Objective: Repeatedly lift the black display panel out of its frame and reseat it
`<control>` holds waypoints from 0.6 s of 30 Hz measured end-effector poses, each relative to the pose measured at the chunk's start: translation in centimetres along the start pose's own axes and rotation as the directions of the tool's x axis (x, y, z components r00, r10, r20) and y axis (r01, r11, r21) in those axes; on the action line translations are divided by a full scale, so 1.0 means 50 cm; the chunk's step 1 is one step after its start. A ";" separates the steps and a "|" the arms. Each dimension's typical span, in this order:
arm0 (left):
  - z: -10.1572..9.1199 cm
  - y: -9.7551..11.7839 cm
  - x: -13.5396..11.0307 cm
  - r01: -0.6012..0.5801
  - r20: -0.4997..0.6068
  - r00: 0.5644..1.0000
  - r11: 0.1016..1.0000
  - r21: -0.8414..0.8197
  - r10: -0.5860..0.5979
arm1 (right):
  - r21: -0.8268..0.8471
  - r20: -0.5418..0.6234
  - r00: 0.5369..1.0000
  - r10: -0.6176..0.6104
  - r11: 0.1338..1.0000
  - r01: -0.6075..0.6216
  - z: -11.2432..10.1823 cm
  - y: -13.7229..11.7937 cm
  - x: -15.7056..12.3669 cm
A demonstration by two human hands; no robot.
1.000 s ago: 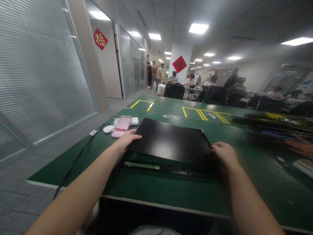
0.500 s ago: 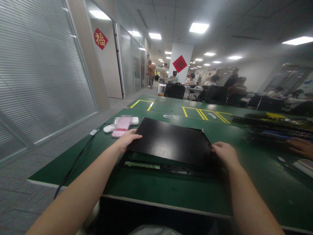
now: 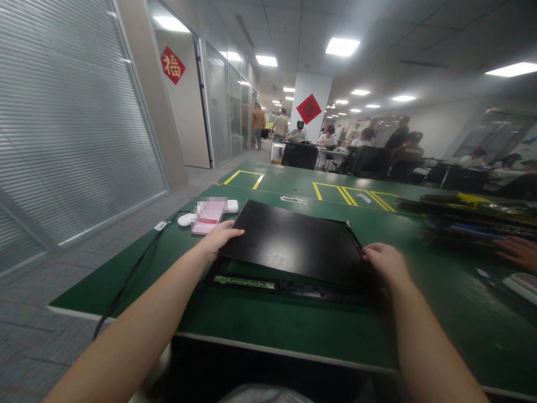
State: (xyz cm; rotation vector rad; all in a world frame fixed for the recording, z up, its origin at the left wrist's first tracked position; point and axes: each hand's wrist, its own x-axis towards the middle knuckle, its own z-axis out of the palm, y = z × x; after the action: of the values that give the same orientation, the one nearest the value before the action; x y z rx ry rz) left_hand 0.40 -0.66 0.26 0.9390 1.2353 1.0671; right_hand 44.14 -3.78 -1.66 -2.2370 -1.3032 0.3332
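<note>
A flat, glossy black screen panel [image 3: 289,238] is held tilted above the green table, over a thin black frame [image 3: 310,290]. My left hand [image 3: 221,238] grips the panel's left edge, thumb on top and fingers underneath. At the right side, my right hand [image 3: 384,263] pinches the frame's edge where it meets the panel; its fingertips are partly hidden. Along the frame's near side runs a green circuit board strip [image 3: 244,282], visible below the panel's lower edge. Most of the frame's interior is covered by the panel.
On the green table [image 3: 268,330], a phone [image 3: 207,217] and a white mouse [image 3: 184,220] lie left, beside a black cable [image 3: 134,274]. At right is a pile of dark parts [image 3: 465,218], near a co-worker's hand [image 3: 518,252]. A small clear packet [image 3: 293,199] lies beyond the panel.
My hands and the panel hold almost the same position. The co-worker's hand at the right has shifted slightly, and people walking in the background have moved a little.
</note>
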 end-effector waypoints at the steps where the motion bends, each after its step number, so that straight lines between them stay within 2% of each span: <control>1: 0.002 0.000 -0.001 -0.005 -0.002 1.000 1.000 -0.014 0.005 | 0.007 0.002 1.000 -0.001 1.000 0.001 0.000 0.000 0.000; 8: 0.006 0.004 0.002 -0.070 -0.086 0.994 0.997 -0.023 0.068 | 0.008 -0.003 1.000 -0.003 1.000 0.003 0.003 0.007 0.005; 13: -0.002 0.003 0.004 -0.156 -0.046 0.986 0.987 0.041 0.158 | 0.024 -0.001 1.000 -0.006 1.000 0.006 0.006 0.012 0.009; 18: -0.014 0.001 0.005 -0.247 -0.043 0.963 0.935 0.253 0.266 | 0.032 0.000 1.000 -0.013 0.999 0.013 0.008 0.015 0.011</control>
State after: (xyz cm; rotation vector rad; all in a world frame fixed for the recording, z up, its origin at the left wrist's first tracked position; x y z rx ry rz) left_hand -0.30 -0.41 0.14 1.2882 1.3560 1.1797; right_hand 44.81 -3.48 -2.38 -2.2012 -1.3029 0.3472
